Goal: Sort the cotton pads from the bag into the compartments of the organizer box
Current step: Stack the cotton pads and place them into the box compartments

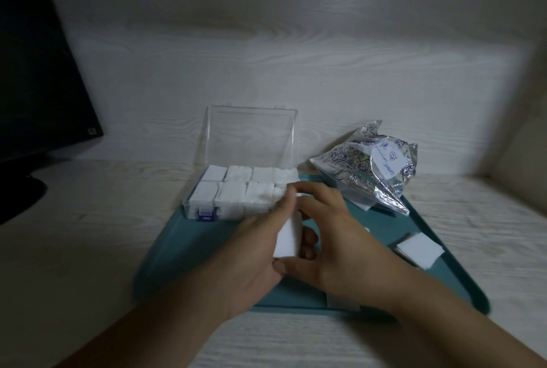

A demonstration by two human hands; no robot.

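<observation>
Both hands meet at the middle of the frame over the teal tray (183, 249). The left hand (254, 261) grips a stack of white pads (288, 237), thumb at the stack's lower end and fingers curled over the upper end, so the stack stands on edge with its long axis running from lower centre up toward the box. The right hand (322, 237) curls round the same stack from the right, its fingertips on the near face; how firmly it holds I cannot tell.

The clear box (233, 193) sits just above and left of the hands, lid (251, 134) propped open behind it, its visible compartments all showing white pads. The rightmost compartments lie directly behind the knuckles, touching or nearly so, partly hidden. The stack already points that way, and the left hand looks the nearer one to carry it in.

A second small stack (420, 252) rests at right of the tray, nearer the right hand. The crumpled bag (373, 172) lies at the tray's upper right corner.
</observation>
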